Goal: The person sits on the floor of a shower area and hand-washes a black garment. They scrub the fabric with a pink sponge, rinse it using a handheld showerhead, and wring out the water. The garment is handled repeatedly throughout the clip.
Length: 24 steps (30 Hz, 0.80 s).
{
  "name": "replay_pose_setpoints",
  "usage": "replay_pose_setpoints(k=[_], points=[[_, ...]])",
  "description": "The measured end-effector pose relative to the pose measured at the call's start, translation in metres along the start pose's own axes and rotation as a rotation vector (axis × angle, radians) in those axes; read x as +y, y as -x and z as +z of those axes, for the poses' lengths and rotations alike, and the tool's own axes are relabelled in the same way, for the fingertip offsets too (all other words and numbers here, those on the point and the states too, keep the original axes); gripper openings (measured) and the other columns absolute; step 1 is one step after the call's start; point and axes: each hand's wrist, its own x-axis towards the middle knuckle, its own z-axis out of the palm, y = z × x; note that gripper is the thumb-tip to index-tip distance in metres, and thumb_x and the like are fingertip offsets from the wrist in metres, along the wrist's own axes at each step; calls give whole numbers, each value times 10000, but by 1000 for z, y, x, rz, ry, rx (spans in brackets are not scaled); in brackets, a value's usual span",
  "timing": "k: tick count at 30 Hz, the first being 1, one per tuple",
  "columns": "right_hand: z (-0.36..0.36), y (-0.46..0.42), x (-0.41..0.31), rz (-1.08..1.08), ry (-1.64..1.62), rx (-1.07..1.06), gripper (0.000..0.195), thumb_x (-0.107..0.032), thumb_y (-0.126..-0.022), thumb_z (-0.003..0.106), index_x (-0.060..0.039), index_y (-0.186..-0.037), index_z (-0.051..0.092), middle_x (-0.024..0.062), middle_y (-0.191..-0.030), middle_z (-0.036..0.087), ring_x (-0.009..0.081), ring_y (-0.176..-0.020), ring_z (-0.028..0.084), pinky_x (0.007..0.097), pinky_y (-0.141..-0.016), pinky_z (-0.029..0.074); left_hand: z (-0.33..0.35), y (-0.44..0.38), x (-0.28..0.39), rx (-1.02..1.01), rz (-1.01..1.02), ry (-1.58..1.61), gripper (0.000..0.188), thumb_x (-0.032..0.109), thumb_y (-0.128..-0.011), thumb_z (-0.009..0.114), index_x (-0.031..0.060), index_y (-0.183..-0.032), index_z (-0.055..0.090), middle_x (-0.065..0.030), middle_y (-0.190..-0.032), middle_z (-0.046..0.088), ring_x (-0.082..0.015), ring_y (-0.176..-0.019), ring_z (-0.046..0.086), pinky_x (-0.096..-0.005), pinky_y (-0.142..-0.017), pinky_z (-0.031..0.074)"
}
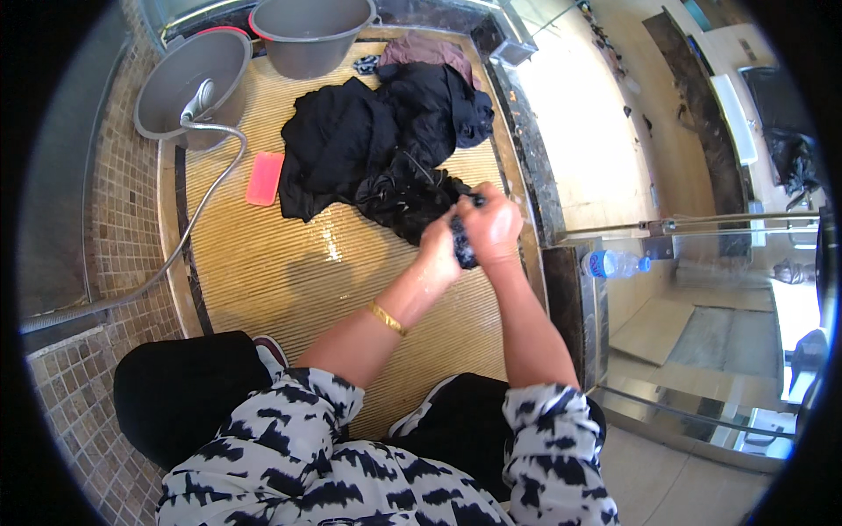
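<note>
Both my hands are closed on wet black cloth (pixel 466 248), pressed together over it. My left hand (pixel 439 244) grips from the left, a gold bracelet at its wrist. From the right, my right hand (pixel 492 223) clasps the same bunched part, where whitish suds show. The rest of this cloth runs into a heap of black clothes (pixel 355 131) on the ribbed, wet yellowish floor (pixel 289 263). Behind the heap lies a mauve garment (pixel 427 51). Left of the heap is a pink rectangular plastic thing (pixel 264 179), maybe a soap box.
Two grey buckets (pixel 309 39) stand at the back; a shower head (pixel 198 98) hangs in the left bucket (pixel 154 98), its metal hose (pixel 220 177) curving leftward. A plastic bottle (pixel 615 263) is at right by a glass panel (pixel 710 256). Tiled wall (pixel 125 217) bounds the left.
</note>
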Motion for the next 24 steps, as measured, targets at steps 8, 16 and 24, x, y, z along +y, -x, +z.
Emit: replay_pose_setpoints(k=[8, 16, 24], points=[[40, 73, -42, -344, -375, -61, 163, -113, -644, 707, -35, -763, 628, 159, -740, 637, 312, -662, 647, 363, -630, 516, -41, 17, 85, 169, 39, -478, 351, 402, -934, 540, 149, -696, 496, 12, -534, 478, -124, -491, 494, -242, -477, 430], [56, 7, 156, 530, -689, -495, 407, -354, -803, 704, 26, -947, 675, 99, -847, 681, 193, -783, 630, 306, -712, 488, 45, 45, 47, -65, 236, -926, 191, 250, -869, 666, 73, -807, 632, -2, -760, 615, -117, -646, 575, -259, -606, 484], [106, 48, 139, 129, 214, -624, 713, -312, -629, 783, -164, -1281, 535, 169, -1335, 422, 347, -1229, 433, 409, -970, 459, 10, 56, 174, 121, 576, -1655, 290, 260, -904, 628, 89, -674, 589, 49, -637, 509, -51, -570, 450, -241, -532, 367]])
